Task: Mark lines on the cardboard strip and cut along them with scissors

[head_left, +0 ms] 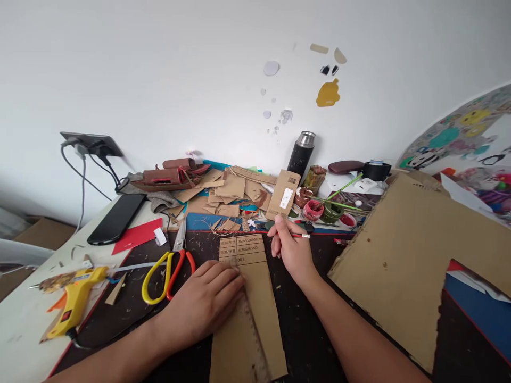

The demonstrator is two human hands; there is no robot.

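A long strip of brown cardboard (263,298) with printed text lies on the dark mat in front of me. Along it runs a transparent ruler (252,330), and my left hand (211,292) presses down on it, fingers together over its upper part. Beyond the strip's right edge my right hand (291,252) is raised a little, closed around a pencil (301,235). The pencil's eraser end points right; its tip is hidden by the fingers. Left of my left hand lie scissors (170,276) with yellow and red handles.
A yellow glue gun (75,298) and a black phone (116,218) lie at left. Cardboard scraps (231,186), a brown model boat (171,175), paint jars (313,210) and a black thermos (301,157) line the wall. A large cardboard sheet (399,255) covers the right side.
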